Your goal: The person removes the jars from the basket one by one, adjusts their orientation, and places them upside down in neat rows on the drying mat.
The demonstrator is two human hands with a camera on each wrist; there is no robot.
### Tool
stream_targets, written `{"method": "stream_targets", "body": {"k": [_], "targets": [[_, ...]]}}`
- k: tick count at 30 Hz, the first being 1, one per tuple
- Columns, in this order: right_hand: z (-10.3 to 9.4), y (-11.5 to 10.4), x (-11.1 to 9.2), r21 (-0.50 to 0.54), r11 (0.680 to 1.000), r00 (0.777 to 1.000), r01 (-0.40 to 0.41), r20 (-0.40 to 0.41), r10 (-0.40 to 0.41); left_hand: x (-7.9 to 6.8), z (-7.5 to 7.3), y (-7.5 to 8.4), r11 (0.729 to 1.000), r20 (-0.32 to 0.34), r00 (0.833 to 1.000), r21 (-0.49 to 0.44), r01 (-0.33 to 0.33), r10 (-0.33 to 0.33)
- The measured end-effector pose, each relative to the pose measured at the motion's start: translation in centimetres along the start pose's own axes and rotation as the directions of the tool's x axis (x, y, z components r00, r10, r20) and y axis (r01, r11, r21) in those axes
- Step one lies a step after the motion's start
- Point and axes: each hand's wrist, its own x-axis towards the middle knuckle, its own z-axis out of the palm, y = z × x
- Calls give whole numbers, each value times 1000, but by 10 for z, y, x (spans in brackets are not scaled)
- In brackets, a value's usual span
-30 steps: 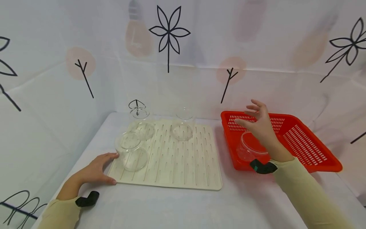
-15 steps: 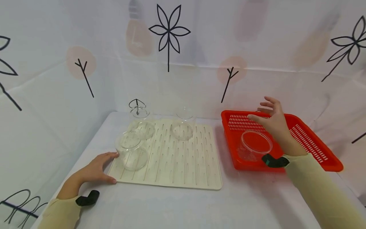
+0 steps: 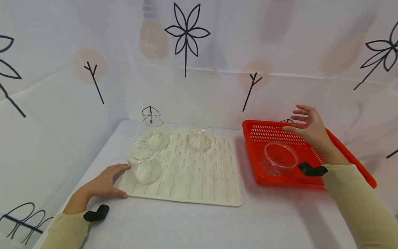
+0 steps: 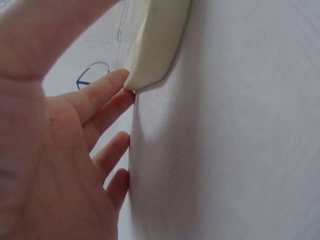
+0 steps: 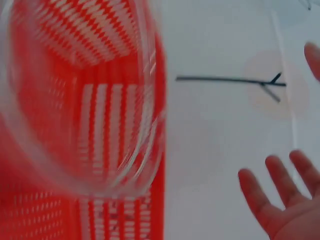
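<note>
My left hand (image 3: 104, 183) rests on the table at the left front corner of a cream ridged drying mat (image 3: 217, 180), thumb and fingers spread. In the left wrist view its fingertips touch the mat's corner (image 4: 150, 60). Three clear, round, see-through containers stand on the mat: one at front left (image 3: 147, 169), one at back left (image 3: 159, 140) and one at back middle (image 3: 200, 141). Over a red basket (image 3: 256, 178) hovers my right hand (image 3: 314, 131), fingers spread, holding nothing. Inside the basket is another clear round container (image 3: 273, 166), its rim (image 5: 145, 150) large in the right wrist view.
A white cloth covers the table (image 3: 174, 224). Behind and at the sides hangs a pale printed curtain (image 3: 214, 93), close to the back of the mat and the basket. A strip of table separates the mat from the basket.
My right hand has moved right, away from the clear container in the basket, uncovering its rim. The left hand stays at the mat's corner. The view has shifted slightly.
</note>
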Motion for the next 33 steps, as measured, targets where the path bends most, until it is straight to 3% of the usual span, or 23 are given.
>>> {"method": "stream_targets", "body": {"k": [7, 13, 19, 24, 29, 33], "targets": [[-14, 20, 0, -60, 998, 985, 30, 170, -19, 0, -2, 2, 1000, 4, 1000, -9, 18, -18], [-29, 34, 4, -64, 998, 942, 13, 334, 9, 0, -1, 3, 999, 13, 999, -3, 42, -42], [-34, 45, 0, -113, 994, 853, 6, 520, 54, -1, -2, 3, 999, 9, 999, -4, 36, -36], [-32, 53, -3, -126, 991, 763, -35, 637, 108, -1, -2, 2, 1000, 10, 1000, -6, 29, -29], [-32, 56, -5, -110, 991, 685, -72, 717, 129, -1, -1, 2, 1000, -1, 1000, -17, 3, -3], [-34, 54, -8, -202, 974, 623, -102, 750, 221, -2, -2, 2, 1000, -5, 1000, -23, -12, 12]]}}
